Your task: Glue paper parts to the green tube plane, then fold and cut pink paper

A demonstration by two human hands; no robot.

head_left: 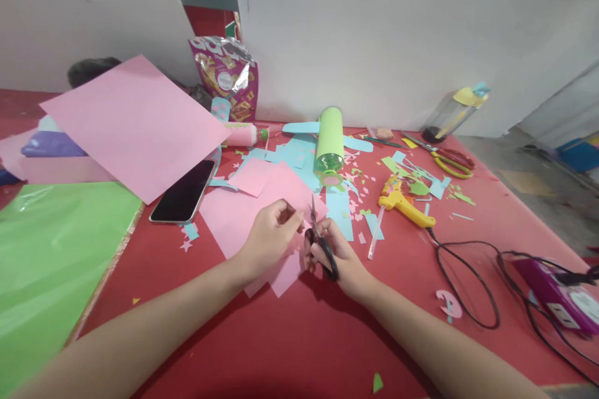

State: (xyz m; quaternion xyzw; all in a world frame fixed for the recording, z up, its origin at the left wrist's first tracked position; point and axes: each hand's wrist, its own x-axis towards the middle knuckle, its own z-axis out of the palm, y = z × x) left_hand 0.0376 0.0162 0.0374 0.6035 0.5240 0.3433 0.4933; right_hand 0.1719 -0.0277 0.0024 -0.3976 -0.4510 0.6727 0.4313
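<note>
My right hand (341, 259) grips a pair of scissors (327, 254) by the black handles, blades pointing up and away from me. Just left of the blades, my left hand (276, 234) has its thumb and fingers pinched together. Whatever lies between those fingertips, if anything, is too small to make out. Beneath both hands are overlapping sheets of pink paper (224, 218), with a smaller pink square (253, 177) on top. Beyond the scissors lies a green-wrapped bottle (331, 137) with light blue paper wings (302, 128) at its sides.
A yellow glue gun (405, 204) with a black cord lies at right, near a purple power strip (556, 296). Paper scraps, pliers (452, 162) and a clear bottle (452, 115) are behind it. At left are a phone (185, 193), a large pink sheet (135, 121) and a green pack (56, 249).
</note>
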